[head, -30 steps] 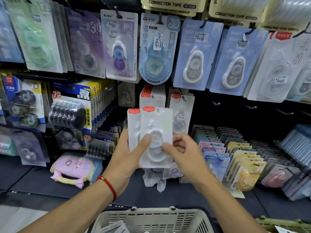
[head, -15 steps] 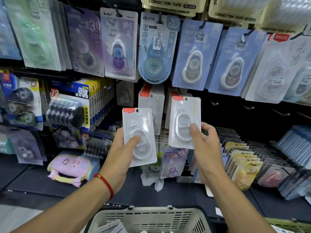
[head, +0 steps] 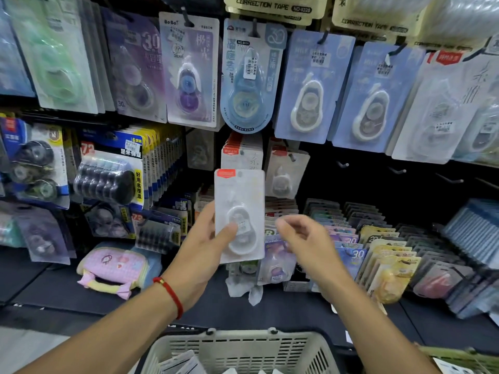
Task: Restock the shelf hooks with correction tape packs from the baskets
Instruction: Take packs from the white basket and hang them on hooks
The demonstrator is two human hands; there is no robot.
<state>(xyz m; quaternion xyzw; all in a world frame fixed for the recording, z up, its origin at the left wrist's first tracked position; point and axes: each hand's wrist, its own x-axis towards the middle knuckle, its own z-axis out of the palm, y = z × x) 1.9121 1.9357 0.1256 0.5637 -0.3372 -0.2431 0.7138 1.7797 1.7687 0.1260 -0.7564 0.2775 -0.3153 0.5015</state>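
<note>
My left hand (head: 199,249) grips a white correction tape pack (head: 239,201) with a red tab, held upright in front of the middle row of hooks, thumb across its blister. My right hand (head: 305,241) is blurred just right of that pack, with fingers loosely curled and nothing in them. A matching white pack (head: 286,174) hangs on a hook behind and to the right, beside a fuller stack of the same packs (head: 243,155). Below me, a cream basket (head: 237,349) holds more packs.
Bare hooks (head: 343,164) (head: 397,170) stick out of the dark panel to the right. Blue and purple tape packs (head: 310,85) hang on the upper row. Rows of packs (head: 378,252) lie on the lower shelf. A green basket's rim (head: 459,356) shows at bottom right.
My right hand took one pack from the pair, hung it on the hook at upper right, and has come back empty. My left hand has shifted right with the other pack.
</note>
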